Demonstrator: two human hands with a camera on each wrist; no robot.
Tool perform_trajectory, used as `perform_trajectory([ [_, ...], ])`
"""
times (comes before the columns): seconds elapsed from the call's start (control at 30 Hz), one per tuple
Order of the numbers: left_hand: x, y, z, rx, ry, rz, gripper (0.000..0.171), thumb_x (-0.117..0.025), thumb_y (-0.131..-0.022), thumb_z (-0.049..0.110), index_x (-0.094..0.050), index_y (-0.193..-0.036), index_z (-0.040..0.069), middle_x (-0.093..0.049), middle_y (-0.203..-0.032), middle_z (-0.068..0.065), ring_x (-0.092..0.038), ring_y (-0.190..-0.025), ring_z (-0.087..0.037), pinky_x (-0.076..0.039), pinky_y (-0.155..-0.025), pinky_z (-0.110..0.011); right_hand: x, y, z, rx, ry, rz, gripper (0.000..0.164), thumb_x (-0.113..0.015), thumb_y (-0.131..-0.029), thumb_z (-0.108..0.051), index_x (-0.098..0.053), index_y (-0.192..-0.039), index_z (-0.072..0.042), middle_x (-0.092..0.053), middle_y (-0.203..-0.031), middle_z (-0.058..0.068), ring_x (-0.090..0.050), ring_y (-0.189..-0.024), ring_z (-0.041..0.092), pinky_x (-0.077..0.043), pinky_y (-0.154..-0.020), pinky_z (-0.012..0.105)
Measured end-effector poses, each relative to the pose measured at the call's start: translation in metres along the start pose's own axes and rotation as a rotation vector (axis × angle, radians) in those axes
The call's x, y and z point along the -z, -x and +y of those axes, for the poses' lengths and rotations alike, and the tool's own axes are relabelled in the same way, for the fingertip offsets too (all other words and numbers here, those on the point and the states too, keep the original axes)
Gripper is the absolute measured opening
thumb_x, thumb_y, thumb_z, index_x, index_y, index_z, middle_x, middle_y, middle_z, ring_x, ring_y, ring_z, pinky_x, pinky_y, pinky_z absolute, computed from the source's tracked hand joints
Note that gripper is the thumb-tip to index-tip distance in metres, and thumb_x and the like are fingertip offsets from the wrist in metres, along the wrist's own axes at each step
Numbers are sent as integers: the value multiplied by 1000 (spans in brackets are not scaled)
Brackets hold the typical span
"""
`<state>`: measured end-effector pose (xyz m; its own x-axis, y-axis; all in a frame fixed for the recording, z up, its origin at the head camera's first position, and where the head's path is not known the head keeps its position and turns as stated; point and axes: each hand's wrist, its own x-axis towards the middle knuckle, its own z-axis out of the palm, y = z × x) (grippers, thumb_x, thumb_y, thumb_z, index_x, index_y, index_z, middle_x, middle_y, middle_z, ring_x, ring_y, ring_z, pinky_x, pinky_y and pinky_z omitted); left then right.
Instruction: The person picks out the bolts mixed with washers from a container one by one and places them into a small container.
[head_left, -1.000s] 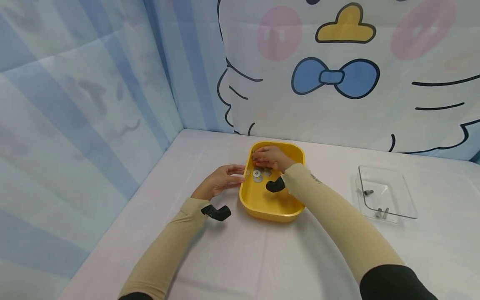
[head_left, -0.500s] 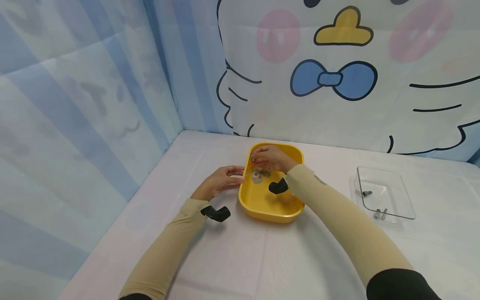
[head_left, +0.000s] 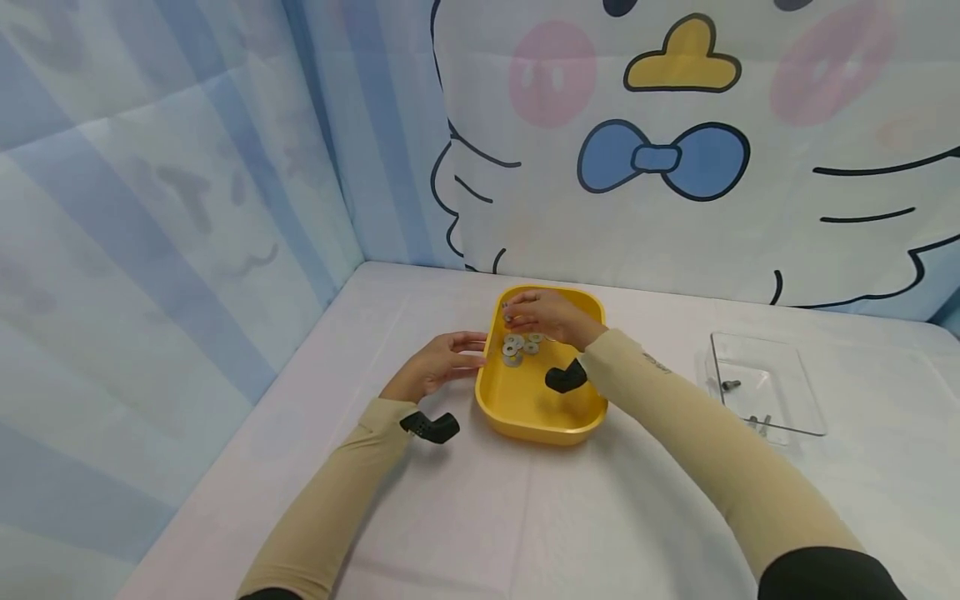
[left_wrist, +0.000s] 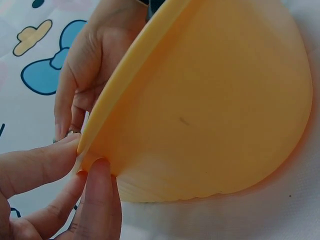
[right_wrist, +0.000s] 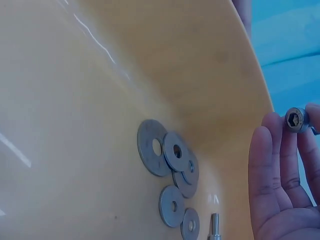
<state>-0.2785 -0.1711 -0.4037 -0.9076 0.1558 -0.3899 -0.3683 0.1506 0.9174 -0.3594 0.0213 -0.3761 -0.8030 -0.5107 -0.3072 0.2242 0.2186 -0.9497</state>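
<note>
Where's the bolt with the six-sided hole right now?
In the right wrist view, the bolt is near the right edge, pinched by the right hand, right of the washers. The head view shows it near the yellow tray's left rim.

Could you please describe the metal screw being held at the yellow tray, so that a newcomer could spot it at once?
Find the yellow tray on the white table, then the right grip over its far end. The metal screw is pinched there, its round head showing a hexagonal socket. Unlike the flat washers and the other screw lying in the tray, it is held up.
</note>
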Motion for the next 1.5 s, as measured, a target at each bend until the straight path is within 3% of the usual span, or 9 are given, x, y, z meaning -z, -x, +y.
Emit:
perform_trajectory([
  [0.27,1,-1,-1,-10,-5,-20,52,-61,-89,3,-43,-138,5,-45,-142,-14,-49,-126,-29,-44,-105,-39,1,18,0,46,64,-51,19,-55,-95,-15,-56,-109,-1,-62,-101,7,-64,-89,17,-54,-92,34],
  [0.47,1,0,0,-14,-4,-26,53,-61,-89,3,-43,-138,5,-45,-142,-14,-49,-126,-29,-44,-106,-40,3,34,-3,56,43,-50,23,-54,-96,-15,-52,-113,0,-60,-112,15,-64,-85,14,-54,-92,33],
  [0.8,-2,0,3,25,16,13,52,-62,-88,2,-46,-137,8,-48,-140,-12,-52,-123,-27,-45,-104,-38,8,55,-7,80,16,-41,30,-52,-96,-12,-50,-121,6,-66,-93,-1,-67,-81,10,-57,-85,30],
  [1.07,-2,-1,2,16,29,8,51,-61,-89,1,-46,-136,9,-48,-139,-12,-52,-123,-27,-46,-103,-38,13,69,-4,95,29,-50,36,-50,-97,-11,-47,-125,11,-66,-96,-1,-65,-83,9,-57,-83,27],
  [1.33,-2,1,-1,-12,2,-13,51,-61,-89,3,-45,-137,8,-48,-140,-12,-51,-124,-27,-45,-105,-38,23,84,-3,75,55,-31,36,-53,-96,-14,-49,-125,7,-66,-102,-2,-66,-90,8,-54,-92,31],
  [1.5,-2,0,0,-11,9,-7,52,-62,-88,3,-45,-138,8,-48,-140,-12,-52,-123,-27,-46,-104,-38,33,95,-2,92,38,-30,35,-53,-96,-13,-49,-124,8,-66,-104,-2,-66,-91,8,-56,-89,27],
])
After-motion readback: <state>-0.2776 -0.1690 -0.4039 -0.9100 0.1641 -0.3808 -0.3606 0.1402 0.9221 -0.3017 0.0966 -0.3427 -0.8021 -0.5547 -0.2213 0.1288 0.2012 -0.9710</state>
